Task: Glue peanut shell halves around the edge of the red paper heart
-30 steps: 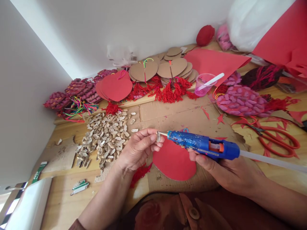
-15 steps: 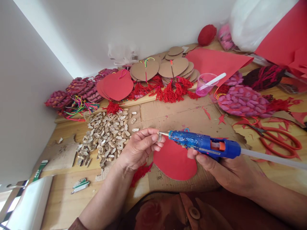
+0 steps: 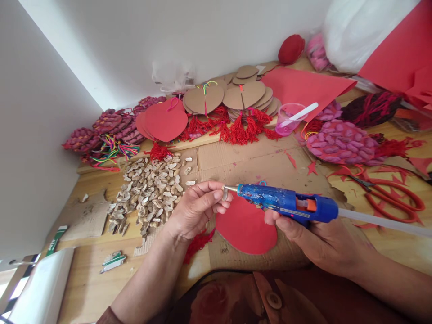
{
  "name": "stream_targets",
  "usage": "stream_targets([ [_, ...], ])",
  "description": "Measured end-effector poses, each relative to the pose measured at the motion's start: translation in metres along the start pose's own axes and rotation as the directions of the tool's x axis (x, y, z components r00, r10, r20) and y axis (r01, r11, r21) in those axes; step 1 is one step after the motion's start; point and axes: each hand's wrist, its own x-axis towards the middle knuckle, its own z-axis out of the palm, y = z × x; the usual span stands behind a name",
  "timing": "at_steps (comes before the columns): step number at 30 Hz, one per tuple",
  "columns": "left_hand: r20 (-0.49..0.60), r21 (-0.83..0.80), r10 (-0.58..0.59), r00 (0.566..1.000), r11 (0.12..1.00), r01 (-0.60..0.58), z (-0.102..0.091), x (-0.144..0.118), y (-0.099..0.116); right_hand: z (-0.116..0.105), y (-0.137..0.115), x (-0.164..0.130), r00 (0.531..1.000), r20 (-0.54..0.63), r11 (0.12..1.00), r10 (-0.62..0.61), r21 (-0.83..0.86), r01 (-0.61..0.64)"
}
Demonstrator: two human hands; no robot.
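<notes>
Left hand (image 3: 195, 209): pinching a peanut shell (image 3: 224, 194), centre frame.
Right hand (image 3: 317, 240): gripping the blue glue gun (image 3: 286, 203), nozzle touching the shell.
Below: red paper heart (image 3: 246, 227) lying on the table (image 3: 87, 279).
Left: shell pile (image 3: 148, 191).

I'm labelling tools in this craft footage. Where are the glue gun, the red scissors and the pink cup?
glue gun (image 3: 286, 203): head view, on the middle of its blue barrel.
red scissors (image 3: 393, 198): head view, on a handle loop.
pink cup (image 3: 286, 120): head view, on its translucent side wall.
</notes>
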Motion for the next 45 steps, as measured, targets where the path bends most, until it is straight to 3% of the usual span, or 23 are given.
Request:
stream_targets([
  [23,0.052,-0.007,0.026,0.998,1.000,-0.026,-0.0025,-0.0003,-0.0006,0.0009,-0.0006,-0.0003,1.000,0.000,0.998,0.003,0.059,-0.003],
  [45,0.041,-0.001,0.032,0.999,0.999,-0.032,-0.0052,0.0005,-0.0011,0.0009,-0.0043,0.0011,1.000,-0.026,0.997,0.003,-0.076,-0.005],
])
